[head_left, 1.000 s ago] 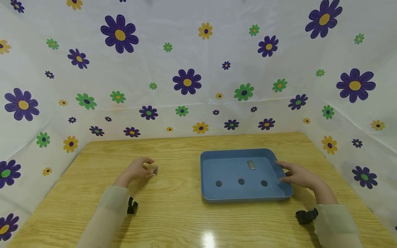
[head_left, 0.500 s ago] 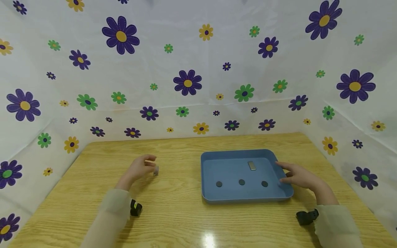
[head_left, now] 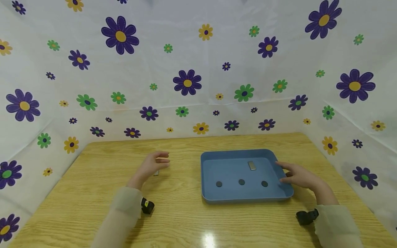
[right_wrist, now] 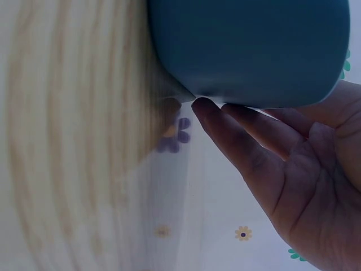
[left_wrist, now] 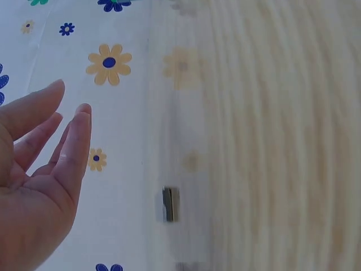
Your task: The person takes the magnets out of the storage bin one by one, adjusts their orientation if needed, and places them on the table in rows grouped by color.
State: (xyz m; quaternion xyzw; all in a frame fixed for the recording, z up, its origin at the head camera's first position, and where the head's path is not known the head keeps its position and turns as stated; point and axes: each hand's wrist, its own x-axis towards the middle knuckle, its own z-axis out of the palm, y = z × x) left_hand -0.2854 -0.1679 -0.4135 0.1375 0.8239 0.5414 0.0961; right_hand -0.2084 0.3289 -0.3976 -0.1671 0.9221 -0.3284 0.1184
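Note:
My left hand (head_left: 151,165) hovers over the table's left half, fingers spread and nothing between them. Just below it, partly covered by the hand, lies a small metallic rectangular piece (head_left: 156,173); in the left wrist view this metal piece (left_wrist: 169,204) sits apart from the fingertips. At the blue tray (head_left: 245,199), my right hand (head_left: 299,175) holds the right wall, thumb over the rim, fingers outside. The right wrist view has its fingers (right_wrist: 248,141) against the tray's underside, thumb hidden. Inside lie a flat grey rectangular piece (head_left: 252,165) and three dark discs (head_left: 241,182).
The wooden table (head_left: 173,213) carries the tray right of centre. A white cloth (head_left: 149,62) printed with flowers hangs along the back and both sides. Each wrist bears a black camera, such as the left wrist camera (head_left: 147,206).
My left hand has come away from the small metal piece and moved right and a little farther back, fingers straighter. The right hand and tray have not moved.

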